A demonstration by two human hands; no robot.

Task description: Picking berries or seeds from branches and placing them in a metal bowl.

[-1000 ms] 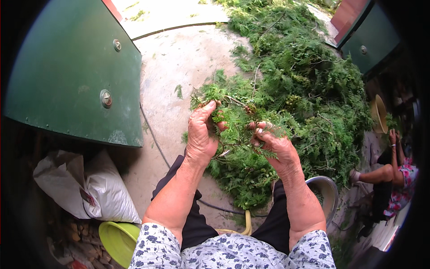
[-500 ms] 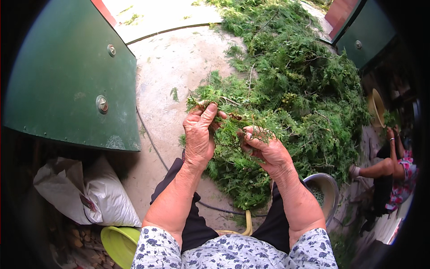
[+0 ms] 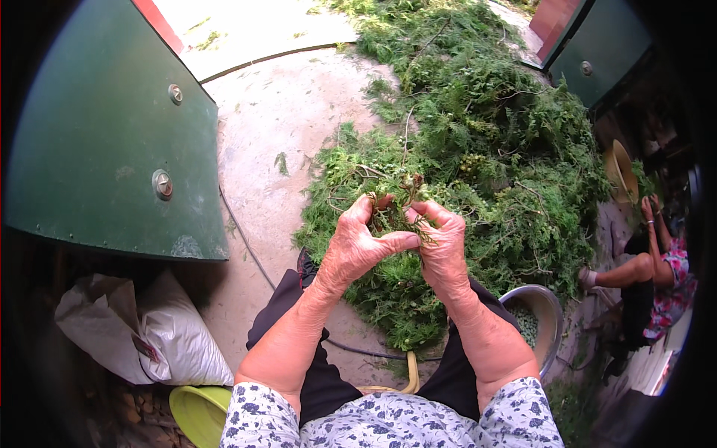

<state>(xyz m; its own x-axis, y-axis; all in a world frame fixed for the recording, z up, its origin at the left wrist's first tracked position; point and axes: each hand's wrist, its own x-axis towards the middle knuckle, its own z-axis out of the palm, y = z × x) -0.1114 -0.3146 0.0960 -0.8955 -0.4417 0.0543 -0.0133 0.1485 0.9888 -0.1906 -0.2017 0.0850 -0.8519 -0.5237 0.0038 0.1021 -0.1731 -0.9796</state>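
Observation:
A small green conifer sprig (image 3: 407, 201) with a brownish stem is held up between my hands, in front of a large heap of cut conifer branches (image 3: 478, 224). My right hand (image 3: 442, 250) pinches the sprig between thumb and fingers. Curled around its other side is my left hand (image 3: 355, 250), the thumb reaching across to the right fingers. Both hands almost meet at the thumbs. The fingertips behind the foliage are partly hidden. Beside my right knee stands a metal basin (image 3: 554, 328) with small pale green cones or berries in it.
At left are a green metal door (image 3: 112, 142), a white sack (image 3: 183, 328) and a yellow-green basin (image 3: 198, 414). A dark hose (image 3: 250, 246) crosses the concrete floor. On the far right another person (image 3: 661, 276) handles greenery near a tan basin (image 3: 620, 172).
My hands have come together around the sprig. The left thumb has swung across to the right, and the right hand has turned more upright. The view has shifted slightly.

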